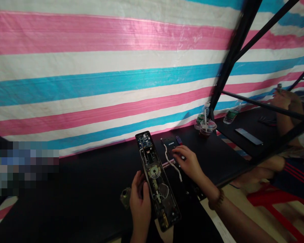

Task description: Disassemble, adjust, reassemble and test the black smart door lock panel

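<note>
A long black door-lock body (pixel 155 179) lies open-side up on the black table (pixel 78 192), showing a blue circuit board, wires and brass parts. My left hand (pixel 140 199) grips its near left edge, fingers curled round it. My right hand (pixel 188 161) rests fingers-down on a black panel (pixel 171 145) just right of the lock, fingers slightly apart, touching a small round part. A white cable (pixel 172 163) runs between the lock and the panel.
A clear plastic cup with a straw (pixel 207 127) and two water bottles (pixel 202 116) (pixel 231 114) stand at the back right. Black metal frame bars (pixel 233 54) rise there. Another person's arm (pixel 285 111) is at the far right. A red plastic chair (pixel 281 206) is below.
</note>
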